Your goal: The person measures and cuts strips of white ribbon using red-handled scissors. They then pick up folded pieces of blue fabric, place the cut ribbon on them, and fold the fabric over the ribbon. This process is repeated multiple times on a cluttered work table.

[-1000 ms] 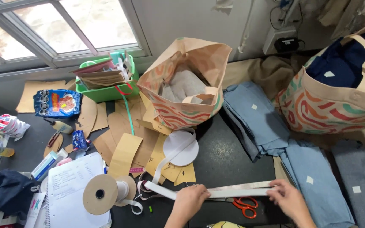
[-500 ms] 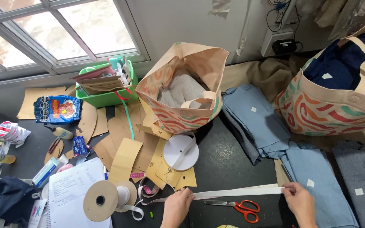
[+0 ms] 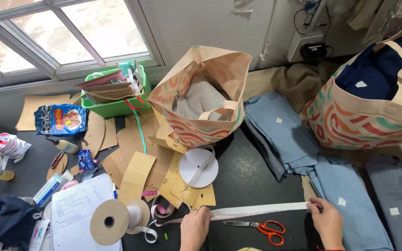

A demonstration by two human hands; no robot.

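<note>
Head view, looking down on a dark work surface (image 3: 252, 181). Landmark: red-handled scissors (image 3: 261, 227), lying flat near the bottom edge.

Left hand (image 3: 195, 227), just left of the scissors: fingers closed down on a strip of white tape (image 3: 257, 211), pinning it against the surface. Right hand (image 3: 326, 222), right of the scissors: fingertips pinched shut on the tape's free end. The tape runs nearly straight between both hands, just above the scissors, not touching them as far as I can tell.

Left of the scissors, past the left hand: tape spool with cardboard discs (image 3: 115, 221), the tape trailing back toward it in a loose loop. Above the scissors: a white round disc (image 3: 198, 167) on tan paper pattern pieces (image 3: 138, 169). Right and above: folded blue denim pieces (image 3: 294, 135).

Judgement: a length of tape is being drawn out and held taut, probably measured for cutting. The next move would call for one hand to keep the tape pinned while the other frees itself for the scissors.
</note>
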